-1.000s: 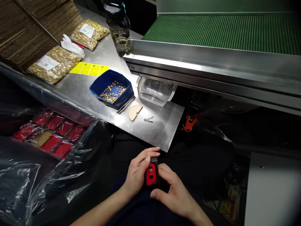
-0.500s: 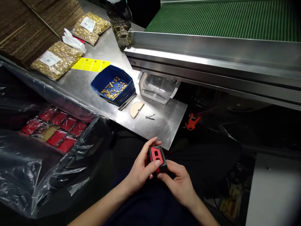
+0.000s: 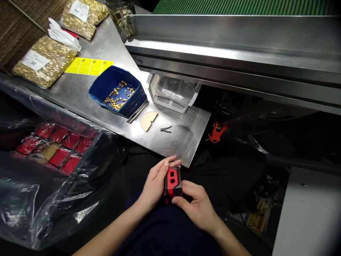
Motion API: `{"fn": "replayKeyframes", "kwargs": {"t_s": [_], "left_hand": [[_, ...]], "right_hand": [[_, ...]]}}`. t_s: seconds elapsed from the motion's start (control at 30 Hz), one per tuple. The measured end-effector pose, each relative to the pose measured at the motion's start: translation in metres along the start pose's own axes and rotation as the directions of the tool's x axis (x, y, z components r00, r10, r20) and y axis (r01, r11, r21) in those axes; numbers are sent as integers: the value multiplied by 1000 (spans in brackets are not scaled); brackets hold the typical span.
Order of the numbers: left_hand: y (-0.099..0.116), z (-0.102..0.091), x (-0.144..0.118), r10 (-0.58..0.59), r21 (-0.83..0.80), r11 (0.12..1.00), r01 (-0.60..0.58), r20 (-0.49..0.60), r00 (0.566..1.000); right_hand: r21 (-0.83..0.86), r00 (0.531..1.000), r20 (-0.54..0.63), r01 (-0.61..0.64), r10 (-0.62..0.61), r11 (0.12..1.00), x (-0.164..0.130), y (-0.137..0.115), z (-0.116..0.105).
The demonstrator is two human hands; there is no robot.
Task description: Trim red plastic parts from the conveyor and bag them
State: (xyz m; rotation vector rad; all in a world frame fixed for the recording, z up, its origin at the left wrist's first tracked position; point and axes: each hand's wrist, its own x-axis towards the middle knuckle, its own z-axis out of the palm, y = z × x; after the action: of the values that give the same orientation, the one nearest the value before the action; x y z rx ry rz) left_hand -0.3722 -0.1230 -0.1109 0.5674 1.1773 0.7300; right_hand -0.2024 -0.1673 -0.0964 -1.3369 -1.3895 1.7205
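Both hands hold a small red and black plastic part (image 3: 173,182) over my lap, just below the steel table's near corner. My left hand (image 3: 156,185) wraps its left side with fingers curled over the top. My right hand (image 3: 197,206) pinches its lower right edge from below. The part's red face has two small openings and points up at the camera.
The steel table (image 3: 183,142) carries a blue bin (image 3: 117,94) of small brass pieces, a tan half disc (image 3: 148,120), small metal tweezers (image 3: 165,128), a white tray (image 3: 173,94), bags of brass parts (image 3: 42,60) and yellow labels (image 3: 87,66). A plastic-lined box of red parts (image 3: 57,145) sits left. A conveyor rail (image 3: 234,39) runs behind.
The part has been turned in my hands and its red face now points up again. The view has shifted down and to the right, so the table items appear further left.
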Motion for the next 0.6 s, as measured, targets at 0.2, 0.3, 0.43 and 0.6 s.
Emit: {"fn": "replayKeyframes", "kwargs": {"t_s": [0.2, 0.3, 0.43, 0.6], "left_hand": [[1, -11, -11, 134, 194, 967, -165, 165, 977], [1, -12, -15, 188, 240, 946, -217, 137, 973], [2, -8, -14, 119, 245, 963, -113, -9, 993], [2, -10, -5, -133, -75, 989, 129, -63, 989]], "right_hand": [[168, 983, -32, -172, 179, 971, 9, 9, -2], [119, 991, 6, -131, 131, 984, 13, 8, -2], [-7, 996, 36, -76, 76, 997, 15, 2, -2], [-71, 992, 88, -87, 93, 994, 19, -2, -1]]}}
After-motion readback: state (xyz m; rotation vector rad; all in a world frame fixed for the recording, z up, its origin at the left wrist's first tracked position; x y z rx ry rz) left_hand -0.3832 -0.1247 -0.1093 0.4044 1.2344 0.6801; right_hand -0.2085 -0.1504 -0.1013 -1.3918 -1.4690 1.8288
